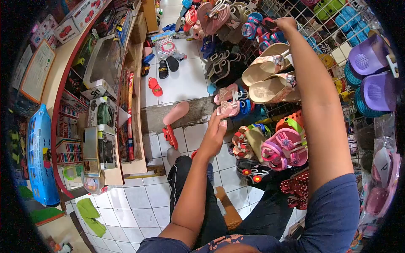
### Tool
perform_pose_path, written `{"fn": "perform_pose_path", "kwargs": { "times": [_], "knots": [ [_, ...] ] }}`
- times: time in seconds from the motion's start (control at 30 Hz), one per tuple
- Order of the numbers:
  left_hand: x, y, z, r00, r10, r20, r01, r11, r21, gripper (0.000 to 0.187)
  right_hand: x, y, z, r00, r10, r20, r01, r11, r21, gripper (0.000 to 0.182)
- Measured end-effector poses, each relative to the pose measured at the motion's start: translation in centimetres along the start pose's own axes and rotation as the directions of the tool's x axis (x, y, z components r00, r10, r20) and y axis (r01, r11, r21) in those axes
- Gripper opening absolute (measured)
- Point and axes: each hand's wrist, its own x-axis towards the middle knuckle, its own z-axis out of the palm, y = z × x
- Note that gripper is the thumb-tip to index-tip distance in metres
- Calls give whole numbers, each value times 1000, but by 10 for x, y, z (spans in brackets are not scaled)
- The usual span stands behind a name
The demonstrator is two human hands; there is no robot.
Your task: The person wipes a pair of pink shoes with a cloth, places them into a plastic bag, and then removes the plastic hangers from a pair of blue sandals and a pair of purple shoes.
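Observation:
My left hand (pixel 213 137) reaches forward low in the middle, its fingertips and thumb closed at the near edge of a pair of pink sandals (pixel 228 108). Blue sandals (pixel 245 107) are right beside that pair. Farther off at the upper right, my right hand (pixel 286 25) is closed at the wire rack around a dark sandal with a reddish edge (pixel 268 24); its fingers are partly hidden. Blue and pink sandals (pixel 253 26) hang just left of this hand. Beige slippers with flower ornaments (pixel 263 90) hang below, left of my right forearm.
Wire grid racks (pixel 310 31) hold many sandals, including purple slippers (pixel 373 55). Pink strapped sandals (pixel 284 147) hang lower. On the tiled floor (pixel 139 196) lie a pink slipper (pixel 177 111), red sandals (pixel 170 137) and green slippers (pixel 90 216). Shelves with boxed toys (pixel 103 114) line the left.

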Motion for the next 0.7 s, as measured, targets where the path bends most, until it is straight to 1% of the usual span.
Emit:
{"fn": "perform_pose_path", "kwargs": {
  "times": [0.07,0.1,0.13,0.2,0.23,0.33,0.37,0.43,0.57,0.63,0.7],
  "knots": [
    [-1,-2,2,1000,-7,3,7,1000,-13,46,-14,-11,-7,994,-49,101,37,993,116,30],
    [-1,-3,3,1000,-13,3,13,1000,-13,45,-38,-23,-10,998,-31,57,17,975,222,30],
    [0,-4,3,1000,-19,1,19,1000,-13,45,-35,-27,-10,998,-34,52,22,974,226,30],
    [-1,-3,3,999,-32,5,32,999,-24,44,-34,-29,-7,994,-84,65,80,995,54,31],
    [-2,-3,3,999,-44,7,45,998,-37,44,-35,-29,-5,994,-85,69,81,995,55,31],
    [-2,-3,2,998,-67,6,68,997,-36,44,-35,-31,-6,997,41,71,-43,999,31,33],
    [-3,-4,2,997,-71,7,71,997,-36,44,-38,-28,-5,996,44,73,-46,998,30,33],
    [-1,-5,2,998,-65,15,65,997,-29,45,-37,-24,-3,998,-47,36,44,996,82,37],
    [0,-3,3,996,-84,15,84,996,-15,45,-7,3,15,997,-30,65,21,991,134,44],
    [-1,-3,3,996,-90,18,90,996,-23,45,11,16,22,996,-83,-26,81,995,-58,45],
    [0,-4,3,996,-87,13,87,996,-29,44,13,16,19,997,-80,-8,80,996,-25,45]
  ]
}}
